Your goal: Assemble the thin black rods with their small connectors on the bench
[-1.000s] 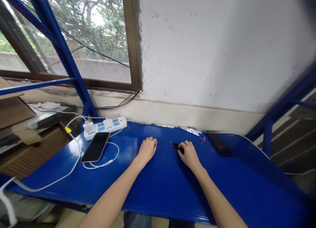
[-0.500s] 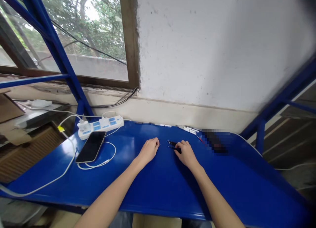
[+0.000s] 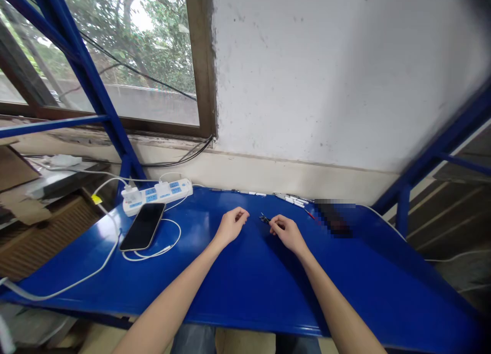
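Observation:
Both my hands are over the middle of a blue table [image 3: 245, 287]. My right hand [image 3: 286, 233] is closed on a small black tool [image 3: 265, 220] with thin prongs, whose tip sticks out to the left, slightly above the tabletop. My left hand [image 3: 231, 224] is a short way to the left of that tip, with its fingers curled and pinched together; anything between them is too small to see.
A black phone [image 3: 142, 226] lies at the left on a coiled white cable [image 3: 153, 254], beside a white power strip [image 3: 157, 194]. Small white parts [image 3: 293, 199] and a blurred dark object [image 3: 333, 218] lie along the back edge by the wall. Blue frame posts stand at both sides.
My right hand has raised the black tool off the table and turned palm inward. My left hand lifted slightly and curled its fingers. The view shifted a little.

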`<state>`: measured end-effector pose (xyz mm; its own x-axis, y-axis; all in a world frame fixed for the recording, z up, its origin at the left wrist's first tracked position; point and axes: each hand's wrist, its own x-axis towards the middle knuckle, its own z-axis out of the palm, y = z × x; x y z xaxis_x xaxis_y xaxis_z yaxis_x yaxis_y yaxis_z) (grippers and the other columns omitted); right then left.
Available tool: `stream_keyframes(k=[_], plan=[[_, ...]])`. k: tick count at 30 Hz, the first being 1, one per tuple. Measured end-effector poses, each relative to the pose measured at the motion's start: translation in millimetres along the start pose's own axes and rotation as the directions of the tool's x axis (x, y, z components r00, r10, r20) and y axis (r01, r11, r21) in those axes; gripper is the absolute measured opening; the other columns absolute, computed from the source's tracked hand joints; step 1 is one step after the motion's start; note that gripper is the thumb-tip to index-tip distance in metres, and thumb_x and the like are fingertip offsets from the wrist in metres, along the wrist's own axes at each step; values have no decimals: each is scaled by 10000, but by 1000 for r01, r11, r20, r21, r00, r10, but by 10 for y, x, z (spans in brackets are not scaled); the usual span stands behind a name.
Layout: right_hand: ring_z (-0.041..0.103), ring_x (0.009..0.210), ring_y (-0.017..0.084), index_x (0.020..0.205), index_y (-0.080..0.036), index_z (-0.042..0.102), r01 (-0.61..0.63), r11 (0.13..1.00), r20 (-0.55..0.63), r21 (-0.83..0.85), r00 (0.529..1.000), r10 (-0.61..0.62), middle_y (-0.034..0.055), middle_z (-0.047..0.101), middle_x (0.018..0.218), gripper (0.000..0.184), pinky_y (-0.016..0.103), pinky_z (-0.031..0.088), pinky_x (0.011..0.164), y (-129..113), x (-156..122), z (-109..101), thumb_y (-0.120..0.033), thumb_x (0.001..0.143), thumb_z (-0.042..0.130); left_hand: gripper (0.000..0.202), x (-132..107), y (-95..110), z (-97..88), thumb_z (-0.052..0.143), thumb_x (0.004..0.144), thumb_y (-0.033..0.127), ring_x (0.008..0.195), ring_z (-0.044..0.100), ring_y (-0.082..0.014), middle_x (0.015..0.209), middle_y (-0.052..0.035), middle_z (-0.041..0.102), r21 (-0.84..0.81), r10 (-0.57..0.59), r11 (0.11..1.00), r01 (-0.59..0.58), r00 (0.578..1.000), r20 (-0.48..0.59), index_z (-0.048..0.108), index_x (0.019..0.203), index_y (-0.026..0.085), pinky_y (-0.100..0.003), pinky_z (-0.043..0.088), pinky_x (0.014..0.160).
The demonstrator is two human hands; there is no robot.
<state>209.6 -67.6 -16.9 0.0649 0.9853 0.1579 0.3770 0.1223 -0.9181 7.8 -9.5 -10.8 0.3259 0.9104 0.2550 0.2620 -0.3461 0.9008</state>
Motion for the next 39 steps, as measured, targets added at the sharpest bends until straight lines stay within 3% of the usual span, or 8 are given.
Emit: stream_keyframes(k=[5, 7, 12, 18, 33, 36, 39], plan=[[442, 490, 105, 698, -183, 578, -126, 922, -4, 366, 991, 137, -35, 500, 551, 353, 251, 358, 491, -63, -2, -23, -522, 709, 674, 407, 8, 34, 11, 474, 851, 513, 415, 459, -100, 437, 45, 469, -169, -113, 979, 114, 994, 11, 495, 614, 183, -222, 380, 474], [429, 494, 101, 699, -175, 593, -174, 867, 22, 467, 982, 185, -35, 490, 555, 364, 251, 349, 481, -72, -10, -35, -517, 674, 718, 427, 9, 46, 21, 501, 833, 541, 404, 470, -100, 429, 38, 495, -232, -147, 961, 150, 989, 34, 508, 609, 177, -223, 388, 465], [489, 552, 110, 817, -173, 652, -214, 725, 101, 654, 975, 197, -25, 541, 606, 342, 250, 387, 513, -80, -12, -52, -417, 626, 794, 330, -1, 77, 35, 675, 743, 459, 641, 654, -153, 730, -64, 713, -419, -137, 893, 161, 987, 87, 589, 779, 143, -270, 506, 631], [571, 687, 133, 858, -158, 702, -209, 643, 116, 737, 976, 184, 28, 639, 726, 305, 266, 451, 631, -94, -1, -62, -348, 641, 801, 355, -23, 148, 39, 766, 683, 370, 852, 692, -199, 919, -110, 731, -579, -134, 797, 174, 985, 112, 589, 878, 131, -337, 526, 821], [595, 724, 154, 882, -163, 735, -161, 702, 119, 694, 987, 108, 48, 661, 772, 300, 301, 483, 672, -123, -20, -21, -381, 679, 772, 349, -46, 166, 75, 750, 702, 388, 850, 698, -214, 866, -106, 736, -546, -114, 817, 186, 980, 165, 594, 881, 132, -369, 527, 844], [597, 714, 154, 895, -169, 737, -163, 740, 139, 652, 986, 95, 49, 675, 769, 306, 300, 476, 671, -116, -26, 12, -379, 674, 769, 322, -54, 161, 89, 721, 726, 393, 809, 696, -204, 837, -100, 735, -492, -97, 853, 174, 979, 178, 602, 875, 134, -350, 529, 802], [600, 708, 157, 905, -180, 733, -129, 832, 119, 539, 990, 76, 40, 683, 765, 300, 295, 468, 655, -89, -26, 44, -379, 682, 747, 280, -52, 130, 86, 686, 748, 392, 785, 689, -201, 805, -92, 729, -402, -80, 904, 148, 980, 181, 610, 847, 141, -319, 524, 732]])
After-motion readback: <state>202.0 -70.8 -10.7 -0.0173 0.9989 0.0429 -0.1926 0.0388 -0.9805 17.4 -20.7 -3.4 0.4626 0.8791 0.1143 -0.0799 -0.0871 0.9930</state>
